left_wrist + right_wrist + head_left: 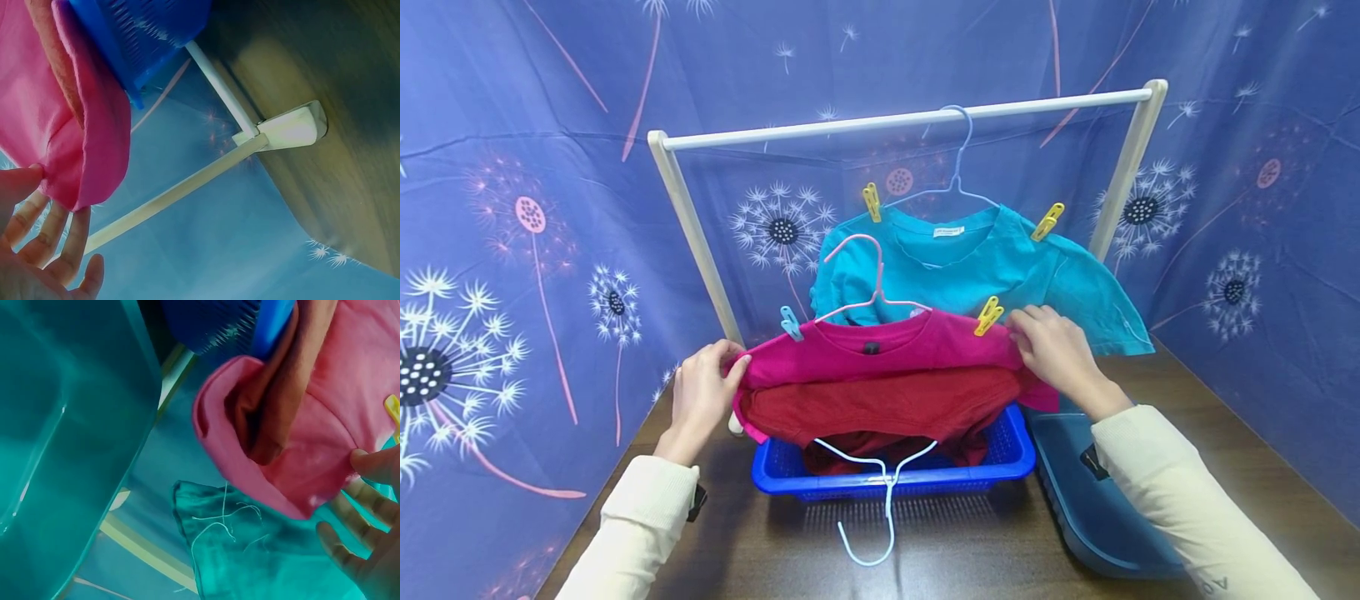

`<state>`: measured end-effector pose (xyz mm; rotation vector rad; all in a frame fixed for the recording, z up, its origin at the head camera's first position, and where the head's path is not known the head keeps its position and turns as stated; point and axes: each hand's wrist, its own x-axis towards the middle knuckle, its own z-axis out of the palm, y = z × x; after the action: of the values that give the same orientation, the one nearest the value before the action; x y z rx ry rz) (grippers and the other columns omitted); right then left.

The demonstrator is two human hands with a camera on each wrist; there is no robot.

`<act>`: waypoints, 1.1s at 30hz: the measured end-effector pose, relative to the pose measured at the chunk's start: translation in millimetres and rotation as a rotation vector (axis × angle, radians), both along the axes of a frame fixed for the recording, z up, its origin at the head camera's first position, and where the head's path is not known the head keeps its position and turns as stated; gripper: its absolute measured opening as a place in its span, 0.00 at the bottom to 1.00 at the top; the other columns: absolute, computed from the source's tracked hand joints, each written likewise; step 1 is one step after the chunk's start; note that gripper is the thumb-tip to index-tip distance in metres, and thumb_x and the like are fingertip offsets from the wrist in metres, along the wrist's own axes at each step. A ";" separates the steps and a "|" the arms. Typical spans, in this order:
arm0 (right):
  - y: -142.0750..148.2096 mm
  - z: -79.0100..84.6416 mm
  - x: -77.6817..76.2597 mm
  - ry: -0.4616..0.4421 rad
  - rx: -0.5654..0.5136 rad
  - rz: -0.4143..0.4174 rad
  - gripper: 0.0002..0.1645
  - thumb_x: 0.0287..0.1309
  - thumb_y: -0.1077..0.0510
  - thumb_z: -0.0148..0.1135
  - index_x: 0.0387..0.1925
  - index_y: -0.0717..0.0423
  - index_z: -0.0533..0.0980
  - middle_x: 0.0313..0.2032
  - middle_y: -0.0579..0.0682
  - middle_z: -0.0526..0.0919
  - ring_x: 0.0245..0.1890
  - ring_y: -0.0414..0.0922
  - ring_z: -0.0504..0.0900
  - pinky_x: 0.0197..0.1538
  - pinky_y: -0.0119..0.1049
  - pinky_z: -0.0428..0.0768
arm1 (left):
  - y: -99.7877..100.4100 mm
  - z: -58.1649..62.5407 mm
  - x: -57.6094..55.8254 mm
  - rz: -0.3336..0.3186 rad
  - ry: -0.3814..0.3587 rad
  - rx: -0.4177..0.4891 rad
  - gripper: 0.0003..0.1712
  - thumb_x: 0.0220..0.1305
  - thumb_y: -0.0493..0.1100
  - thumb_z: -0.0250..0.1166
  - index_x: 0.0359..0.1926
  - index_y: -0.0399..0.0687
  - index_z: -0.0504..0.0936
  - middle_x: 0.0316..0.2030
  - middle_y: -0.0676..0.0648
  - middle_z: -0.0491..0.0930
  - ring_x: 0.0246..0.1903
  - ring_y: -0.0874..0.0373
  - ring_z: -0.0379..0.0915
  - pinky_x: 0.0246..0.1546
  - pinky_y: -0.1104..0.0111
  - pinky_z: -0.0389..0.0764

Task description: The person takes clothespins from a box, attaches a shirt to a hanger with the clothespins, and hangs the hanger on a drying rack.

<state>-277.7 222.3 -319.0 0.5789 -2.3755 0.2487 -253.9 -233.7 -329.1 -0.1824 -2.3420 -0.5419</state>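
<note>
I pinch the pink shirt (966, 354) with both grips: my left grip (703, 387) has thumb and fingers on one side of it, and my right grip (1056, 350) has thumb and fingers on the other. So the pink shirt is right between my grips, with its long way running side to side, over the blue basket (1018, 468). What matters most, I think, is that the hook of the pink hanger (878, 279) sticks up from the neck, but sits lower than the white rail (850, 127) and apart from it. My right grip is just beside the yellow peg (989, 317); my left grip is a bit farther from the blue peg (791, 323). A red shirt (880, 404) lies against the near side of the pink one, and a pale hanger (889, 500) pokes out of it toward me, hook down. Behind, a bright blue shirt (955, 279) hangs from the rail. I can't see the bottom of the pink shirt, because the red cloth hides it. I can't tell if the red shirt is tucked inside it or just in front. The hanger arms hide in the cloth, and my right sleeve covers part of the teal tub (1105, 525).
</note>
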 end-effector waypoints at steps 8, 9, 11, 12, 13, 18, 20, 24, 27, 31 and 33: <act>0.8 10.4 5.1 0.048 -0.014 -0.014 0.07 0.48 0.63 0.64 0.33 0.55 0.76 0.30 0.52 0.80 0.32 0.51 0.77 0.30 0.45 0.76 | 1.0 10.4 -3.5 -0.015 0.022 -0.014 0.06 0.56 0.43 0.64 0.32 0.44 0.80 0.27 0.43 0.81 0.30 0.47 0.79 0.30 0.53 0.71; 0.8 12.1 5.7 0.056 -0.015 -0.019 0.07 0.48 0.63 0.64 0.33 0.55 0.77 0.30 0.52 0.81 0.32 0.51 0.77 0.30 0.45 0.76 | 1.1 12.1 -4.1 -0.017 0.028 -0.017 0.06 0.56 0.43 0.64 0.32 0.44 0.80 0.27 0.43 0.81 0.29 0.47 0.78 0.31 0.53 0.71; 0.5 15.9 6.8 0.071 -0.015 -0.031 0.07 0.49 0.63 0.63 0.32 0.54 0.76 0.30 0.51 0.80 0.32 0.51 0.77 0.29 0.45 0.76 | 1.5 16.1 -5.1 -0.021 0.036 -0.019 0.06 0.56 0.43 0.64 0.32 0.44 0.80 0.27 0.42 0.82 0.29 0.46 0.78 0.31 0.53 0.71; 0.4 17.7 7.3 0.075 -0.018 -0.037 0.07 0.48 0.63 0.64 0.32 0.54 0.76 0.30 0.52 0.80 0.31 0.51 0.76 0.29 0.45 0.76 | 1.8 18.3 -5.4 -0.022 0.039 -0.019 0.07 0.57 0.43 0.64 0.32 0.44 0.80 0.27 0.42 0.82 0.29 0.46 0.78 0.31 0.53 0.71; 0.2 19.4 7.8 0.081 -0.021 -0.041 0.07 0.49 0.63 0.63 0.32 0.54 0.76 0.30 0.52 0.80 0.32 0.51 0.76 0.29 0.45 0.76 | 2.1 20.4 -5.9 -0.023 0.043 -0.019 0.06 0.57 0.43 0.64 0.32 0.44 0.80 0.27 0.42 0.82 0.29 0.46 0.78 0.31 0.53 0.71; 0.2 25.9 8.5 0.124 -0.030 -0.048 0.06 0.49 0.64 0.62 0.32 0.56 0.76 0.30 0.53 0.80 0.30 0.52 0.76 0.27 0.47 0.74 | 3.1 29.7 -8.0 -0.025 0.049 -0.028 0.07 0.57 0.43 0.63 0.32 0.44 0.80 0.28 0.42 0.82 0.31 0.45 0.79 0.32 0.52 0.70; 0.1 28.4 8.2 0.143 -0.033 -0.048 0.05 0.49 0.64 0.61 0.31 0.56 0.76 0.29 0.53 0.80 0.29 0.52 0.76 0.25 0.46 0.74 | 3.2 32.9 -9.0 -0.026 0.048 -0.034 0.07 0.58 0.43 0.63 0.33 0.44 0.80 0.29 0.42 0.82 0.31 0.45 0.79 0.32 0.52 0.70; -0.2 34.5 7.3 0.171 -0.041 -0.053 0.05 0.49 0.65 0.61 0.32 0.57 0.76 0.29 0.54 0.80 0.27 0.52 0.75 0.23 0.46 0.73 | 4.1 40.7 -12.0 -0.029 0.047 -0.039 0.06 0.59 0.43 0.62 0.33 0.44 0.79 0.30 0.42 0.82 0.32 0.45 0.79 0.33 0.52 0.70; -0.7 39.6 7.2 0.184 -0.050 -0.058 0.05 0.49 0.65 0.60 0.31 0.57 0.76 0.29 0.54 0.79 0.27 0.52 0.75 0.22 0.46 0.73 | 4.8 47.2 -14.8 -0.030 0.051 -0.042 0.07 0.59 0.43 0.61 0.33 0.43 0.79 0.30 0.42 0.82 0.32 0.45 0.79 0.33 0.51 0.70; -0.5 46.6 6.7 0.193 -0.058 -0.066 0.04 0.50 0.65 0.59 0.30 0.56 0.75 0.28 0.54 0.79 0.27 0.53 0.75 0.22 0.47 0.72 | 6.6 56.6 -18.4 -0.025 0.055 -0.044 0.07 0.59 0.43 0.61 0.33 0.43 0.79 0.30 0.42 0.82 0.31 0.46 0.78 0.33 0.51 0.70; 0.2 50.1 5.9 0.198 -0.058 -0.073 0.04 0.49 0.65 0.59 0.30 0.57 0.75 0.28 0.54 0.79 0.27 0.53 0.75 0.22 0.47 0.72 | 8.1 61.7 -20.7 -0.025 0.052 -0.042 0.07 0.60 0.43 0.61 0.33 0.43 0.79 0.30 0.42 0.82 0.31 0.47 0.78 0.33 0.51 0.69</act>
<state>-271.7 222.4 -268.9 0.4663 -2.1858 0.2165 -274.6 -225.6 -267.4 -0.2428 -2.3041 -0.4940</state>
